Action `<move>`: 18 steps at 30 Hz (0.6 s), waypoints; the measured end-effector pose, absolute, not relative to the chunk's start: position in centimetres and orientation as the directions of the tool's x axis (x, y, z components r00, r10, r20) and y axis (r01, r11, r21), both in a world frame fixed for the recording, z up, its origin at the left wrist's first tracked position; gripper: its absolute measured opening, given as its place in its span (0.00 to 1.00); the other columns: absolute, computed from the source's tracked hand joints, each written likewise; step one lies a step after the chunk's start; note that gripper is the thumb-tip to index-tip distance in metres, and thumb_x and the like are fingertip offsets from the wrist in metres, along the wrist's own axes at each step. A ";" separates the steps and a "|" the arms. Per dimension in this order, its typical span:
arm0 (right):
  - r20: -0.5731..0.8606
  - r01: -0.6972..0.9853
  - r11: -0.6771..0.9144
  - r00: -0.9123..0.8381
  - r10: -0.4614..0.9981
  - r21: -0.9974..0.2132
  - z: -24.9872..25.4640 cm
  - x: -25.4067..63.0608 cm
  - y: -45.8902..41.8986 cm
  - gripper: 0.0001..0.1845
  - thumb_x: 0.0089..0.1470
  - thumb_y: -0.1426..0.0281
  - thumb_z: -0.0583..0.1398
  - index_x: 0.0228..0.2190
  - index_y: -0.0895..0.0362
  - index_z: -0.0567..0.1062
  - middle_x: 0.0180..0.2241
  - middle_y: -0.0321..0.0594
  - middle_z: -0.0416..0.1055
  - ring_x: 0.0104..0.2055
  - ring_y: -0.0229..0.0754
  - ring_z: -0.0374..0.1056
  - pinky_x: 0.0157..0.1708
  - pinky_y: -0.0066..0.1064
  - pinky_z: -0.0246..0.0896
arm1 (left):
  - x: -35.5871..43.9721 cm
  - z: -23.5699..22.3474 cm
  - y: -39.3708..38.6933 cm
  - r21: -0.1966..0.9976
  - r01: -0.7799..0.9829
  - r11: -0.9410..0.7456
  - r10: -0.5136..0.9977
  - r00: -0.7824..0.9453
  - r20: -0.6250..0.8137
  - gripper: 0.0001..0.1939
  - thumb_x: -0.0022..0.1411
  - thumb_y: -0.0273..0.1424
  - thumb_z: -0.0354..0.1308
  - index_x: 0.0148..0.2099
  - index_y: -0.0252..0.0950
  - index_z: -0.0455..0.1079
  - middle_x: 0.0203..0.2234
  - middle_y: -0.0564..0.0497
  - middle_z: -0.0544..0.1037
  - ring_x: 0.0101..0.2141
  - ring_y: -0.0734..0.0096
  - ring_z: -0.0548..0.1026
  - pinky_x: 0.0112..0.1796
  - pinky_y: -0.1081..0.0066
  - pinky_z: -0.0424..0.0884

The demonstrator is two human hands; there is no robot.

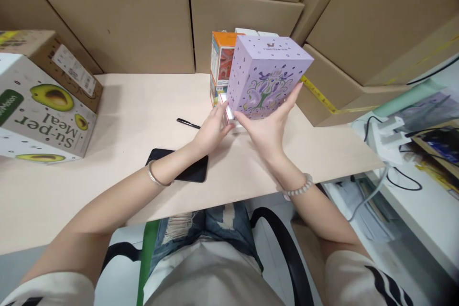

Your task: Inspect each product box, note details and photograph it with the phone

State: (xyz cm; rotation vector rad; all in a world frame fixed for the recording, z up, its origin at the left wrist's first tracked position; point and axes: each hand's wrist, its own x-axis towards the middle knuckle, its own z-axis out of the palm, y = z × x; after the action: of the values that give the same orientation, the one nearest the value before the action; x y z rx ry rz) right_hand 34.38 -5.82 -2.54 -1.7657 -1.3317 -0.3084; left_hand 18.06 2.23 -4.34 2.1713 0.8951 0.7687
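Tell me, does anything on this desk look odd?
Yes: the white avocado-printed box at the left. Its "Su-per Meal" lettering appears upside down from the seat. The purple box in the right hand shows no obvious damage, and I see no spill.

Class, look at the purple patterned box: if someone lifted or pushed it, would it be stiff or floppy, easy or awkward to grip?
The purple patterned box is probably stiff, since its faces look flat and its edges crisp. It may be awkward one-handed: the right hand spreads wide across it. Its flat sides suggest it would slide or tip rather than roll.
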 end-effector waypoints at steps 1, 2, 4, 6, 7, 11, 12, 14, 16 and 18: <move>0.656 0.880 -0.057 0.392 0.645 -0.471 -2.6 34.3 -5.4 0.76 0.61 0.47 0.65 0.73 0.54 0.10 0.79 0.66 0.29 0.84 0.68 0.36 0.75 0.71 0.51 | 18.1 -4.4 2.3 0.740 0.376 -0.558 0.758 0.595 0.269 0.40 0.70 0.31 0.64 0.79 0.34 0.54 0.77 0.31 0.61 0.78 0.49 0.60 0.74 0.49 0.63; 0.665 0.888 -0.073 0.393 0.635 -0.454 -2.6 34.3 -5.1 0.76 0.61 0.47 0.65 0.73 0.53 0.10 0.79 0.66 0.30 0.84 0.68 0.36 0.75 0.72 0.51 | 18.1 -4.4 2.3 0.731 0.379 -0.568 0.753 0.597 0.276 0.42 0.69 0.30 0.66 0.78 0.33 0.54 0.77 0.30 0.61 0.77 0.48 0.61 0.75 0.48 0.62; 0.679 0.895 -0.098 0.397 0.618 -0.434 -2.7 34.6 -4.6 0.75 0.61 0.48 0.65 0.74 0.52 0.10 0.79 0.65 0.31 0.83 0.70 0.37 0.74 0.74 0.51 | 18.0 -4.3 2.3 0.719 0.386 -0.577 0.748 0.603 0.277 0.44 0.67 0.29 0.69 0.78 0.32 0.55 0.77 0.29 0.61 0.77 0.47 0.61 0.75 0.48 0.62; 0.681 0.895 -0.113 0.405 0.610 -0.431 -2.8 35.0 -4.3 0.75 0.61 0.51 0.66 0.74 0.51 0.10 0.79 0.65 0.32 0.83 0.71 0.38 0.74 0.74 0.51 | 18.1 -4.2 2.2 0.721 0.401 -0.565 0.753 0.607 0.253 0.44 0.66 0.29 0.70 0.78 0.31 0.55 0.77 0.28 0.60 0.77 0.47 0.61 0.73 0.49 0.66; 0.681 0.893 -0.119 0.412 0.606 -0.434 -2.8 35.3 -4.3 0.76 0.60 0.52 0.67 0.74 0.52 0.10 0.78 0.66 0.32 0.83 0.71 0.38 0.74 0.74 0.50 | 18.1 -4.1 2.2 0.722 0.412 -0.555 0.759 0.606 0.237 0.44 0.67 0.28 0.69 0.78 0.30 0.55 0.77 0.27 0.59 0.77 0.47 0.61 0.72 0.50 0.68; 0.672 0.886 -0.136 0.429 0.604 -0.443 -2.8 37.1 -4.5 0.77 0.57 0.57 0.69 0.74 0.55 0.13 0.78 0.68 0.32 0.83 0.72 0.36 0.75 0.74 0.45 | 18.1 -3.9 1.9 0.696 0.442 -0.566 0.757 0.612 0.227 0.41 0.69 0.27 0.68 0.78 0.31 0.56 0.77 0.27 0.60 0.76 0.46 0.64 0.70 0.49 0.71; 0.665 0.886 -0.140 0.429 0.611 -0.443 -2.9 37.7 -4.5 0.77 0.57 0.58 0.69 0.74 0.55 0.13 0.78 0.68 0.32 0.83 0.72 0.35 0.75 0.74 0.45 | 18.1 -3.9 1.8 0.693 0.440 -0.571 0.754 0.614 0.232 0.40 0.69 0.27 0.67 0.77 0.31 0.57 0.77 0.28 0.61 0.76 0.45 0.65 0.70 0.48 0.71; 0.652 0.885 -0.144 0.427 0.626 -0.442 -3.1 39.0 -4.6 0.76 0.56 0.60 0.69 0.75 0.54 0.14 0.79 0.67 0.32 0.83 0.73 0.34 0.75 0.76 0.44 | 18.1 -3.9 1.8 0.697 0.432 -0.572 0.752 0.617 0.234 0.40 0.69 0.27 0.67 0.77 0.31 0.57 0.76 0.27 0.62 0.75 0.45 0.66 0.70 0.47 0.71; 0.650 0.886 -0.140 0.424 0.631 -0.443 -3.3 40.2 -4.5 0.77 0.55 0.61 0.69 0.75 0.52 0.13 0.79 0.65 0.30 0.83 0.72 0.33 0.75 0.76 0.43 | 18.1 -3.8 1.8 0.707 0.428 -0.562 0.754 0.616 0.227 0.39 0.69 0.27 0.67 0.77 0.31 0.57 0.76 0.28 0.62 0.75 0.45 0.65 0.70 0.48 0.71; 0.647 0.885 -0.135 0.423 0.634 -0.446 -3.6 41.0 -4.3 0.78 0.55 0.61 0.69 0.74 0.52 0.12 0.79 0.64 0.28 0.84 0.71 0.33 0.76 0.74 0.42 | 18.0 -3.8 1.8 0.717 0.422 -0.555 0.755 0.617 0.221 0.38 0.69 0.27 0.67 0.76 0.33 0.58 0.76 0.29 0.62 0.76 0.46 0.64 0.70 0.49 0.71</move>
State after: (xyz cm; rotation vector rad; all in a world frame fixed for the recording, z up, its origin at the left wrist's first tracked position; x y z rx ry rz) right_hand 41.04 -4.30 -3.59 -1.8579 -1.2967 -0.3856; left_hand 18.04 1.80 -3.82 2.2157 0.9210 0.6924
